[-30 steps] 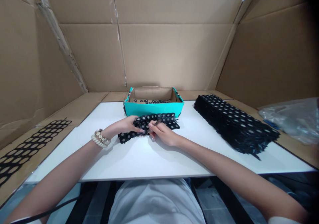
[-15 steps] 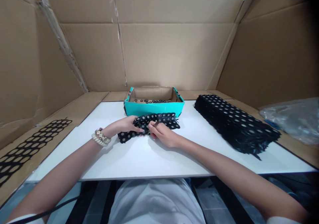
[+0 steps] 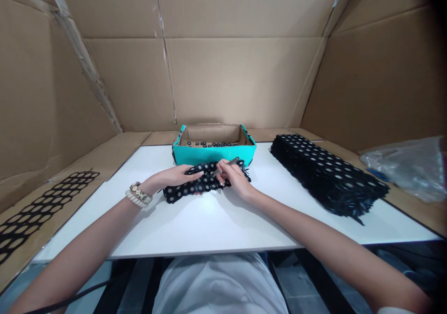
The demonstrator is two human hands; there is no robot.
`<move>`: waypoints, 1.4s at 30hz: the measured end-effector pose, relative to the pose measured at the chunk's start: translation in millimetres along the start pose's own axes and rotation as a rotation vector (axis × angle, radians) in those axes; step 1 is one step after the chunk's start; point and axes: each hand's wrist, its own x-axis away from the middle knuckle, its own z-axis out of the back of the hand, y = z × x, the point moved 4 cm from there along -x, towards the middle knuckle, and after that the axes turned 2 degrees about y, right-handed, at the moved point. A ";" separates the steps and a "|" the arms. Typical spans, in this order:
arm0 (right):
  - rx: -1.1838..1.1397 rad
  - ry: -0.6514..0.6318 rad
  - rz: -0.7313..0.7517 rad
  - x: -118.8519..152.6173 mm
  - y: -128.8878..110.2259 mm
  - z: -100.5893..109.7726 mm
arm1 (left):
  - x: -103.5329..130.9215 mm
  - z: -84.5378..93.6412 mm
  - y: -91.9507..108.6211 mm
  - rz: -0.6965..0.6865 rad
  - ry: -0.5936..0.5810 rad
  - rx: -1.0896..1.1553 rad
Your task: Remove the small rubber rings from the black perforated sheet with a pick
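Note:
In front of the teal box lies a strip of black sheet (image 3: pixel 176 192) with rows of pale round dots, folded or bent along its length. My left hand (image 3: pixel 176 176) grips its left part, thumb on top and some fingers underneath. Pinched in my right hand (image 3: pixel 234 178) is a pair of slim metal tweezers (image 3: pixel 233 161). Their tip end points down and left at the middle of the sheet. Whether the tips hold anything is too small to tell.
Behind the sheet stands the open teal cardboard box (image 3: pixel 213 155) with several small black rings (image 3: pixel 223 144). On the right lies a thick stack of black dotted sheets (image 3: pixel 324 174), beside a clear plastic bag (image 3: pixel 408 167). A holed black sheet (image 3: pixel 49 204) lies left. Cardboard walls surround the white table (image 3: pixel 167 235).
My right hand has moved slightly right and up, so the tweezers now show above the sheet. My left thumb has straightened along the sheet. The view has shifted slightly.

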 end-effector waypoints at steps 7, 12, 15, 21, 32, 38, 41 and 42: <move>0.121 0.077 0.168 0.6 -13.6 8.3 | -3.6 10.3 -2.2 -0.026 0.149 -0.228; 0.144 0.103 0.175 -0.5 -12.1 12.0 | -3.0 14.3 -2.9 -0.062 0.146 -0.275; 0.149 0.101 0.177 -0.3 -11.1 12.6 | -2.0 11.9 6.2 -0.214 0.088 -0.166; 0.182 0.098 0.192 0.6 -13.3 12.1 | -5.0 9.8 4.3 -0.227 0.055 0.092; 0.211 0.102 0.211 0.6 -15.9 12.4 | -7.7 8.2 -7.4 -0.040 0.045 0.408; 0.222 0.095 0.194 0.3 -14.0 12.4 | -6.8 7.8 -4.6 -0.044 0.049 0.391; 0.279 0.060 0.213 0.4 -12.9 13.3 | -6.5 7.7 -5.2 -0.046 0.045 0.379; 0.306 0.040 0.221 0.5 -12.8 13.8 | -6.3 7.7 -5.5 -0.046 0.047 0.375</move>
